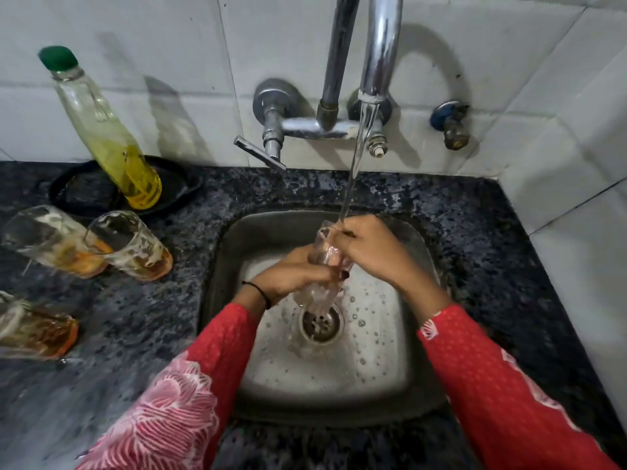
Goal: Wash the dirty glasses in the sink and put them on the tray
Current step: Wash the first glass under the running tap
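Note:
A clear glass [322, 266] is held upright over the steel sink [237, 245], under the running stream from the tap [378, 62]. My left hand [295, 274] wraps around its lower body. My right hand [373, 252] grips its rim, with fingers at or inside the mouth. Three dirty glasses with orange residue stand on the counter to the left: one [132, 247] nearest the sink, one [54, 242] beside it, one [34, 329] at the left edge.
A soap bottle [108, 137] with a green cap stands in a black dish [176, 184] at the back left. The tap lever [259, 152] juts out over the dark granite counter [492, 232]. Foamy water lies around the drain [320, 325]. White tiled walls close the back and right.

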